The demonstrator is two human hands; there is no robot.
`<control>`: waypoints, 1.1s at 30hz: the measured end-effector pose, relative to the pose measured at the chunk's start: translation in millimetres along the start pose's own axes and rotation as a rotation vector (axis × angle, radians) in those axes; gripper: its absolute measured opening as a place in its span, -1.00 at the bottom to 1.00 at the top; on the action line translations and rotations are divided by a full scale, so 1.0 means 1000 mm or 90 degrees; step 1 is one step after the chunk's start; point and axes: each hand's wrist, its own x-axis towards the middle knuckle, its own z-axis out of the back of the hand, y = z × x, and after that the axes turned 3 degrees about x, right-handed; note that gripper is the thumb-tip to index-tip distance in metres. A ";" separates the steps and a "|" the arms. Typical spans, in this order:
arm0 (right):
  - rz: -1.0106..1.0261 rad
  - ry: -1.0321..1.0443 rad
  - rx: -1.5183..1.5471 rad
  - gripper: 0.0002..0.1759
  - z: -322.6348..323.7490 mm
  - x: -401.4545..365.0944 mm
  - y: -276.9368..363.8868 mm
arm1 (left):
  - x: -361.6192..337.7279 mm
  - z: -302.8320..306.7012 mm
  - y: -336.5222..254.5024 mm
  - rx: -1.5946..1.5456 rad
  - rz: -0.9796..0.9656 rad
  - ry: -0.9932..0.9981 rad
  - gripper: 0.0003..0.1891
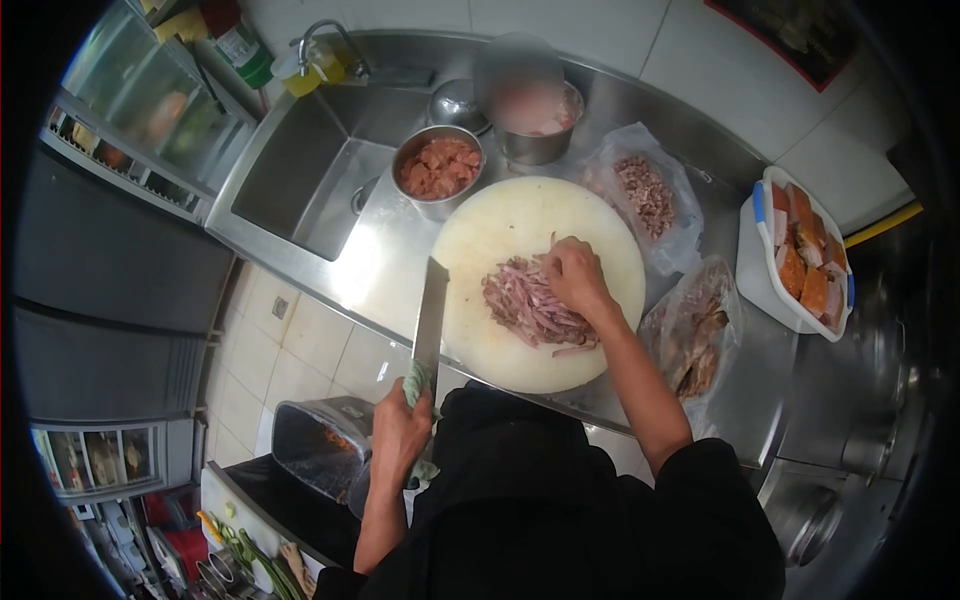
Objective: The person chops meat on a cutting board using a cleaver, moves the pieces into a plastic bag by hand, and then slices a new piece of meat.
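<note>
My left hand (402, 430) is closed round the handle of a long, broad-bladed kitchen knife (431, 315). Pale green cloth (416, 381) is wrapped about that handle, and the blade points away from me at the left edge of the round cutting board (480, 215). On the board lies a pile of sliced meat strips (525, 305), pinkish and brown. My right hand (578, 275) has its fingers curled down at the pile's upper right side, closed on some strips; the fingertips are partly hidden.
Behind the board stand a pot of reddish meat chunks (440, 168) and another metal pot (535, 148). Bags of chopped meat (645, 195) and larger pieces (700, 345) lie right, near a white tub (780, 290) of browned slabs. A sink (290, 205) is left, a bin (320, 440) below.
</note>
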 end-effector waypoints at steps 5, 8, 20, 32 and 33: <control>-0.065 -0.167 0.044 -0.61 -0.034 -0.005 0.019 | 0.015 -0.002 -0.018 0.072 -0.056 0.052 -0.71; -0.055 -0.147 -0.015 -0.60 -0.042 -0.020 0.050 | 0.024 -0.014 -0.015 0.147 -0.105 0.056 -0.75; 0.062 -0.228 0.000 -0.63 -0.042 -0.045 0.065 | 0.020 0.002 -0.026 0.222 -0.138 0.108 -0.72; -0.027 -0.284 -0.009 -0.61 -0.060 -0.041 0.072 | 0.078 -0.016 -0.101 0.238 -0.094 0.145 -0.60; -0.031 -0.280 -0.006 -0.61 -0.060 -0.041 0.071 | 0.079 -0.015 -0.101 0.241 -0.089 0.149 -0.60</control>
